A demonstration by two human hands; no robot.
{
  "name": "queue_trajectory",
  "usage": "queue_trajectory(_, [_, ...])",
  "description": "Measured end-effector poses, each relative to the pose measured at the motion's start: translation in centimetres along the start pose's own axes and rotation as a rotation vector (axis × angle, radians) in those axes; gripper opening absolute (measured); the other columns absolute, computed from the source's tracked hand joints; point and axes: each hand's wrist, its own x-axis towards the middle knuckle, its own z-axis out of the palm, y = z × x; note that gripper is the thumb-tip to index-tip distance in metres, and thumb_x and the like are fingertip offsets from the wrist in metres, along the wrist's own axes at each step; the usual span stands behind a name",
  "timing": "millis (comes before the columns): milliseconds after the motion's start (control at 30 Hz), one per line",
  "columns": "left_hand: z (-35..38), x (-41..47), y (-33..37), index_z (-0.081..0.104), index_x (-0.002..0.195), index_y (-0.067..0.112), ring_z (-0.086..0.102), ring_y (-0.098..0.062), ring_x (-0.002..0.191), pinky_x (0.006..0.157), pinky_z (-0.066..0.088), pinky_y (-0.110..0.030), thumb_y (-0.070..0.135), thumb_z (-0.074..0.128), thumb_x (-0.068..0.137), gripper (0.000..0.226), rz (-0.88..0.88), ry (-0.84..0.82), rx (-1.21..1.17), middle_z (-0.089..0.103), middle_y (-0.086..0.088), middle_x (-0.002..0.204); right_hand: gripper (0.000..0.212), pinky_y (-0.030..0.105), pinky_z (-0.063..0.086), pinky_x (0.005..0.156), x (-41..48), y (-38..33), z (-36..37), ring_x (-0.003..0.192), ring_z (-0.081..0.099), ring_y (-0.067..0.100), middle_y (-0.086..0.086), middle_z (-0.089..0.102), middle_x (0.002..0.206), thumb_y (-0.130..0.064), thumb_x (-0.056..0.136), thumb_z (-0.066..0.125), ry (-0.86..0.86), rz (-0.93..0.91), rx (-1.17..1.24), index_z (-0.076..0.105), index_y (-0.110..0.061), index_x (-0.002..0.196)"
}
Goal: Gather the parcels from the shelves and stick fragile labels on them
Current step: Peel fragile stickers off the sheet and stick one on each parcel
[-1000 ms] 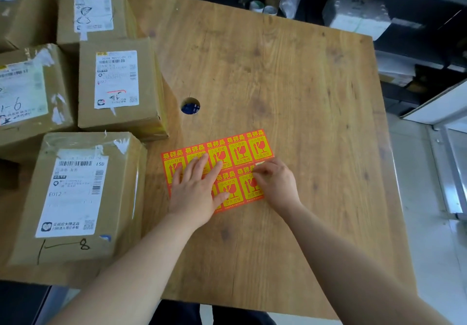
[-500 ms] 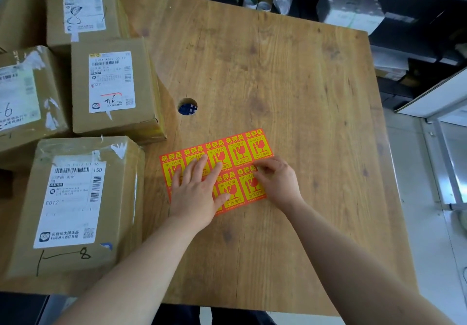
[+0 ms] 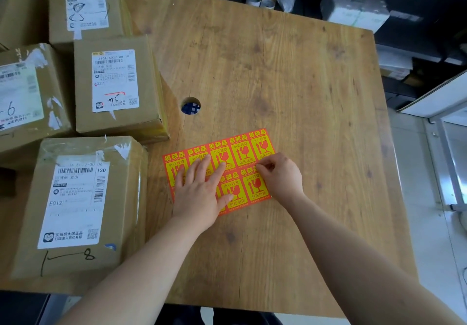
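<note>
A sheet of orange and yellow fragile labels (image 3: 240,153) lies flat on the wooden table (image 3: 290,84). My left hand (image 3: 199,190) presses flat on the sheet's left half, fingers spread. My right hand (image 3: 281,175) sits at the sheet's right edge, its fingertips pinched at the corner of one label in the lower row. Several brown cardboard parcels with white shipping labels stand at the table's left: the nearest one (image 3: 78,206) marked 1-8, one behind it (image 3: 116,84), and others (image 3: 86,9) (image 3: 27,94) further back and left.
A round cable hole (image 3: 191,105) opens in the table just beyond the sheet. Dark shelves with white wrapped packages (image 3: 353,9) and small tape rolls (image 3: 260,1) stand behind the table. A pale floor and a white metal frame (image 3: 442,112) lie to the right.
The hands stay on the label sheet. My right hand's fingertips have shifted slightly at the sheet's right edge and are pinching a label corner. The view has tilted a little.
</note>
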Motion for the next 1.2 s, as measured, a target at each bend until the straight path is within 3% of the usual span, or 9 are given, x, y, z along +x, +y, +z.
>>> queue_trajectory(133, [-0.1, 0.1, 0.0, 0.001, 0.149, 0.037, 0.0, -0.026, 0.146, 0.115, 0.004, -0.049, 0.071, 0.027, 0.086, 0.077, -0.001, -0.015, 0.016, -0.002, -0.001, 0.159, 0.015, 0.031, 0.052, 0.069, -0.1, -0.2, -0.5, 0.084, 0.061, 0.014, -0.005, 0.06, 0.098, -0.033, 0.092, 0.055, -0.074, -0.026, -0.032, 0.064, -0.021, 0.092])
queue_trajectory(333, [-0.3, 0.1, 0.2, -0.002, 0.149, 0.036, -0.001, -0.027, 0.146, 0.116, 0.004, -0.05, 0.069, 0.026, 0.088, 0.075, 0.004, -0.032, 0.037, -0.004, -0.003, 0.159, 0.01, 0.008, 0.043, 0.056, -1.8, -0.3, -2.6, 0.074, 0.055, 0.005, -0.002, 0.061, 0.089, -0.02, 0.091, 0.06, -0.19, 0.039, 0.265, 0.064, -0.012, 0.086])
queue_trajectory(533, [-0.2, 0.0, 0.9, -0.01, 0.147, 0.038, -0.008, -0.032, 0.145, 0.115, 0.003, -0.055, 0.061, 0.027, 0.093, 0.069, -0.003, -0.066, 0.057, -0.01, -0.005, 0.159, 0.005, 0.016, 0.041, 0.062, -3.5, 0.8, -3.9, 0.072, 0.055, 0.004, -0.003, 0.065, 0.087, -0.02, 0.087, 0.067, -0.168, 0.094, 0.401, 0.069, -0.015, 0.087])
queue_trajectory(667, [0.4, -0.4, 1.8, -0.009, 0.145, 0.046, -0.015, -0.041, 0.142, 0.11, 0.004, -0.066, 0.044, 0.025, 0.1, 0.056, 0.077, -0.083, 0.095, -0.018, -0.001, 0.157, 0.004, 0.011, 0.04, 0.059, -4.4, 1.4, -4.7, 0.062, 0.051, -0.002, -0.009, 0.063, 0.074, -0.017, 0.085, 0.069, -0.126, 0.084, 0.434, 0.069, -0.015, 0.082])
queue_trajectory(933, [0.4, -0.7, 2.3, -0.003, 0.145, 0.047, -0.014, -0.042, 0.141, 0.108, 0.004, -0.068, 0.037, 0.022, 0.102, 0.051, 0.053, -0.121, 0.119, -0.013, 0.0, 0.158, 0.011, 0.027, 0.036, 0.068, -6.2, 1.8, -8.6, 0.07, 0.049, 0.01, 0.001, 0.063, 0.076, -0.02, 0.085, 0.069, -0.091, 0.071, 0.646, 0.069, -0.015, 0.076])
queue_trajectory(1067, [-0.1, -0.8, 3.1, 0.007, 0.148, 0.04, 0.003, -0.034, 0.145, 0.113, 0.013, -0.059, 0.035, 0.031, 0.101, 0.054, 0.025, -0.083, -0.047, 0.002, -0.002, 0.159, 0.011, 0.032, 0.035, 0.067, -6.5, 1.1, -10.4, 0.073, 0.046, 0.017, 0.004, 0.061, 0.075, -0.023, 0.085, 0.069, -0.085, 0.021, 0.666, 0.07, -0.015, 0.077])
queue_trajectory(1200, [-2.3, -2.9, 4.1, 0.043, 0.141, 0.018, 0.043, -0.017, 0.13, 0.103, 0.034, -0.027, 0.028, 0.044, 0.099, 0.043, 0.024, 0.178, -0.601, 0.049, -0.002, 0.14, 0.011, 0.033, 0.042, 0.077, -6.8, -0.2, -10.6, 0.076, 0.056, 0.014, 0.003, 0.067, 0.077, -0.017, 0.087, 0.067, -0.169, -0.066, 0.723, 0.07, -0.015, 0.076])
